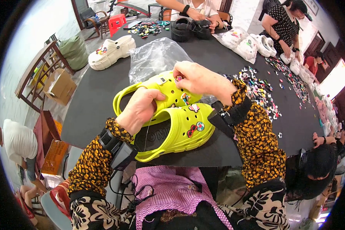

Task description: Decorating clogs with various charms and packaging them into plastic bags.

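Note:
Two lime-yellow clogs with holes lie side by side at the table's near edge. My left hand (137, 108) is wrapped round the far clog (154, 85), its thumb on the upper. With my right hand (195, 78) I pinch a small pinkish shoe charm (178, 79) against the top of that same clog; its underside is hidden by my fingers. Several charms sit on the far clog's toe. The near clog (180, 132) bears a few too, among them a red bow-like charm (191, 131) and a round blue one (200, 126).
Behind the clogs lies a clear plastic bag (153, 57), beside a white clog (113, 53). Loose charms (257, 90) spread across the black table (92, 103) to the right. Black shoes (181, 30) stand at the far side, where co-workers handle shoes.

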Demonstrator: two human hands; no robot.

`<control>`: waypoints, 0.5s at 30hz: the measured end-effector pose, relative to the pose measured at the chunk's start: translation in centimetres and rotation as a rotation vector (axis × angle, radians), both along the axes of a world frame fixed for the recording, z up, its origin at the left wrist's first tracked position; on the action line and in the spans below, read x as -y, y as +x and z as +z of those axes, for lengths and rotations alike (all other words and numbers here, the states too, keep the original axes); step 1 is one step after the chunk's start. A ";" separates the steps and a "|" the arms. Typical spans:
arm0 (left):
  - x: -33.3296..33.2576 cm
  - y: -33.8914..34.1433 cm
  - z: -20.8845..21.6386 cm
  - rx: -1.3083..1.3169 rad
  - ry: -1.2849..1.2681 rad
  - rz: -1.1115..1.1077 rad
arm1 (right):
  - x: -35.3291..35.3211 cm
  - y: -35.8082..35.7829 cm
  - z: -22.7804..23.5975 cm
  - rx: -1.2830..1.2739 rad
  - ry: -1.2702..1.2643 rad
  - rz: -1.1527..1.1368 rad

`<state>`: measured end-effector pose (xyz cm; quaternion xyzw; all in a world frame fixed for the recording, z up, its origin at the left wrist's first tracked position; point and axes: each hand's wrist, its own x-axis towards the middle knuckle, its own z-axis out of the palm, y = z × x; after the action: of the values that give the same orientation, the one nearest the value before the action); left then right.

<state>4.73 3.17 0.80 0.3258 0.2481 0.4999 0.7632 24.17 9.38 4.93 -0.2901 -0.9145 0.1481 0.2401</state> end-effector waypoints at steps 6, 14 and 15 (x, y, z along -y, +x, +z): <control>-0.4 -0.2 -0.7 -0.033 -0.011 0.021 | -0.1 -0.3 0.7 0.120 -0.097 -0.014; -0.5 -0.4 -0.6 -0.058 -0.027 0.033 | 0.9 -0.6 -1.3 0.019 0.160 -0.054; -0.5 -0.4 -0.6 -0.062 -0.043 0.041 | 1.0 -0.7 -1.5 0.018 0.157 -0.055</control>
<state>4.36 3.65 0.17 0.3196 0.2887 0.4997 0.7515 23.51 8.38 3.48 -0.2965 -0.9172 0.0669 0.2577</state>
